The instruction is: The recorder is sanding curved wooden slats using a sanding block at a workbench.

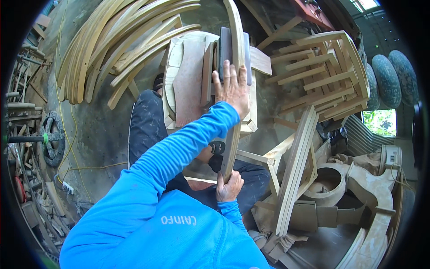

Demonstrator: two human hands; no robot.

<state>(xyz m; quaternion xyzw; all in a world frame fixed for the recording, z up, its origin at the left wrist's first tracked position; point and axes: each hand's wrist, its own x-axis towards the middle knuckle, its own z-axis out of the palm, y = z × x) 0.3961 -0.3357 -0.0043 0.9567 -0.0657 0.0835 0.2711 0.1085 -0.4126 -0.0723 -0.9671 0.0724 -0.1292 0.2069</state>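
Observation:
A long curved wooden slat [232, 152] runs from the top of the view down toward my lap. My left hand [233, 89] lies on it with fingers stretched out, over a flat grey pad [225, 49]. Lower down, my right hand [230, 186] is closed around the near end of the slat. Pad and slat rest over a low wooden stand [179, 47], which also bears a thin reddish board [188, 85] and an upright strip of wood [208, 74]. The pad's surface under the slat is hidden.
Many curved slats [96, 51] are piled at the far left. Stacked wooden frames [331, 71] stand at the right, with long straight slats [296, 170] leaning nearer. A dusty machine housing [374, 193] is at the lower right. A yellow cord [67, 130] crosses the floor at left.

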